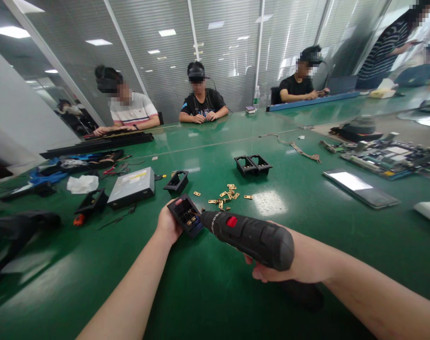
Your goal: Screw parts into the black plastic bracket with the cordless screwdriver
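Observation:
My left hand [168,223] grips a small black plastic socket housing [184,213], tilted up off the green table [200,293], with brass contacts showing inside it. My right hand [289,267] is wrapped round a black electric screwdriver [252,236] with a red switch. The screwdriver's tip points left into the housing's open side. A scatter of small brass plates [227,194] lies on the table just beyond the housing.
More black housings: one [177,182] left of the brass plates, a pair [252,165] further back. A silver drive [131,188], tools and cables lie at left. A phone [359,188] and circuit boards [388,157] lie at right. Other people sit along the far edge.

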Demonstrator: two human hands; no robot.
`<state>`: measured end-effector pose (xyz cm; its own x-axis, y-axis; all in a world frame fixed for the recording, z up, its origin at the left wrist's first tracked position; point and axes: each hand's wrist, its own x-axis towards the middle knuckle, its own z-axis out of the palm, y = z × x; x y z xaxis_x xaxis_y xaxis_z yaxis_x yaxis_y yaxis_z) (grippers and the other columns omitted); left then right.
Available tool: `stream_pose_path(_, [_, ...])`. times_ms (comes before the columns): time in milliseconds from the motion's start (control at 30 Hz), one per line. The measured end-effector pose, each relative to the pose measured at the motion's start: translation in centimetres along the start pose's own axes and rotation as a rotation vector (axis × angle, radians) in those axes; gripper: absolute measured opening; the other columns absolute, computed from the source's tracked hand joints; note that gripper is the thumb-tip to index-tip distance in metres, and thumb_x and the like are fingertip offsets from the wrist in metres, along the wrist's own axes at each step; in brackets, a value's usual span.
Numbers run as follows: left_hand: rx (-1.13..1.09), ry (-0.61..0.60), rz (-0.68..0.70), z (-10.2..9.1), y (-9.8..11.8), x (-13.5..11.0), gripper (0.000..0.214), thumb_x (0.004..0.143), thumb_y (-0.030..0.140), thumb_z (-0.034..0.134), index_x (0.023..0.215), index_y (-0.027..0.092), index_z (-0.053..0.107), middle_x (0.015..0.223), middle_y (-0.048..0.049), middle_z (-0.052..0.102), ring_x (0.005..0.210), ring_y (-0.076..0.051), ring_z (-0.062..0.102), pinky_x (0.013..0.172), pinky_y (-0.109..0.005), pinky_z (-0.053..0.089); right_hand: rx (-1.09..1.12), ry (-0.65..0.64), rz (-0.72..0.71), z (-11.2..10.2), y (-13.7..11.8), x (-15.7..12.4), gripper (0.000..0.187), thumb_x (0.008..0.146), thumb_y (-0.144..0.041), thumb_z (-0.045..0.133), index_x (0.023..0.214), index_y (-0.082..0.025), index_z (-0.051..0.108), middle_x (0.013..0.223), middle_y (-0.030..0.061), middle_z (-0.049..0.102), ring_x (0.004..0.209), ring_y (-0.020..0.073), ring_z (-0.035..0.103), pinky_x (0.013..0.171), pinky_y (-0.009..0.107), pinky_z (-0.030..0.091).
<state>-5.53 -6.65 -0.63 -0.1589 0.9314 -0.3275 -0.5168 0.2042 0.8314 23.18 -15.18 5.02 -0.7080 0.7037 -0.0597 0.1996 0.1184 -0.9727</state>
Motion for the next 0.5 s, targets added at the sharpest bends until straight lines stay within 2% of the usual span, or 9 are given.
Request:
stream_pose_path(200, [-0.018,0.007,-0.008,-0.02,-0.11,0.09,0.014,0.078,0.025,0.054,0.084,0.017,0.063,0.07,-0.0058,0.067,0.063,-0.024,0.067,0.067,-0.042,0.056,-0.031,0.017,0.003,-0.03,-0.15,-0.07,0.046,0.07,-0.02,0.078,0.113,-0.015,0.06,0.083,0.0031,0.067,0.065,0.0155,0.062,0.057,0.026,0.049])
stream_pose_path(367, [-0.008,0.009,-0.024,-0.06,-0.08,0.15,0.015,0.078,0.027,0.054,0.082,0.016,0.063,0.071,-0.0073,0.067,0.063,-0.025,0.066,0.067,-0.042,0.056,-0.042,-0.013,-0.011,-0.13,-0.2,-0.19,0.034,0.071,-0.022,0.078,0.101,-0.015,0.064,0.08,0.0022,0.066,0.066,0.0155,0.062,0.058,0.025,0.05])
stream_pose_path(500, [-0.004,0.003,0.001,0.07,0.0,0.01,0.013,0.077,0.026,0.054,0.081,0.016,0.062,0.071,-0.0074,0.067,0.063,-0.024,0.066,0.066,-0.041,0.055,-0.037,0.017,0.022,-0.01,-0.2,-0.34,0.031,0.07,-0.022,0.078,0.097,-0.014,0.065,0.081,0.003,0.066,0.067,0.0162,0.061,0.059,0.026,0.051])
